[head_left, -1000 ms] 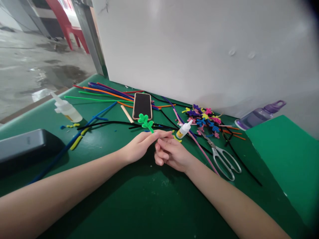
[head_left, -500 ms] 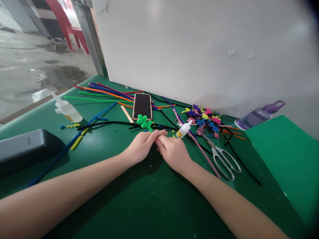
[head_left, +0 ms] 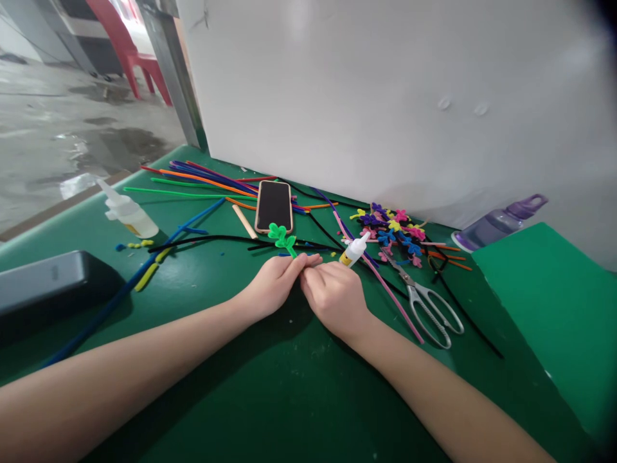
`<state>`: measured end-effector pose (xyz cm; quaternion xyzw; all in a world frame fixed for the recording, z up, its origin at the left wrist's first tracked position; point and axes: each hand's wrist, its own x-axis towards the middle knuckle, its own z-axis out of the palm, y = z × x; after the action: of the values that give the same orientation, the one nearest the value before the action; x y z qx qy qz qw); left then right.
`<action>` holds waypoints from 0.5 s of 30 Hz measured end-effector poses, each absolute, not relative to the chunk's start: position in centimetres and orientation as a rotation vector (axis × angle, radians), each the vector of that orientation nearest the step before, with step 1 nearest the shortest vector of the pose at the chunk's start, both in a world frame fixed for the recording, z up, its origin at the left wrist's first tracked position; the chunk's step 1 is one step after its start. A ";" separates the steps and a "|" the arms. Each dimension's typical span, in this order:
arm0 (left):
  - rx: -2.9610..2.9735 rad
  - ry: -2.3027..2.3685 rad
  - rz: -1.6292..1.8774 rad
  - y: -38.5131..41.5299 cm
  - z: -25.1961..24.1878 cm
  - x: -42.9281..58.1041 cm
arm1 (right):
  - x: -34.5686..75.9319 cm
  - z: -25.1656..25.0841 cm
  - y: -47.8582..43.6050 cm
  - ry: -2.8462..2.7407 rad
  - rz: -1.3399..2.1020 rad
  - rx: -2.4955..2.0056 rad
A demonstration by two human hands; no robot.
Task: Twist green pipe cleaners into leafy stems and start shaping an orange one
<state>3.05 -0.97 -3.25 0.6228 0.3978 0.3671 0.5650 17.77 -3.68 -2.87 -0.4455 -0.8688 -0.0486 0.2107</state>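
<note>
Green stem (head_left: 292,251) below the phone (head_left: 273,206), its bottom hidden by your left hand (head_left: 270,284), dark box (head_left: 43,280) left of the phone, cut off by the edge

Since a second ago, rolled the bare right hand (head_left: 335,296) over, from loosely bent fingers in view to back uppermost, tucking most of those fingers out of sight. Covered with it the fuzzy yellow scraps on the near side of the small white plastic bottle with yellow label (head_left: 355,251). Drew the fingertips of the bare left hand (head_left: 274,283) slightly back leftward. Since half a second ago, nudged the bright-green looped pipe-cleaner sprig (head_left: 282,240) a touch right, standing its stem steeper.
</note>
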 end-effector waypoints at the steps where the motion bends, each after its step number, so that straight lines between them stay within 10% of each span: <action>1: 1.465 0.931 0.857 -0.9 -3.3 3.0 | 17.7 -2.9 -3.6 -2.383 -0.064 -1.256; 15: 1.082 0.754 1.051 -0.3 -3.4 2.6 | 17.8 -3.0 -3.7 -2.084 0.592 -1.262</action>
<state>2.64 -0.28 -3.38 0.4791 0.3339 0.4653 0.6652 17.84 -3.70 -2.99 -0.4782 -0.7898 0.2242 0.3119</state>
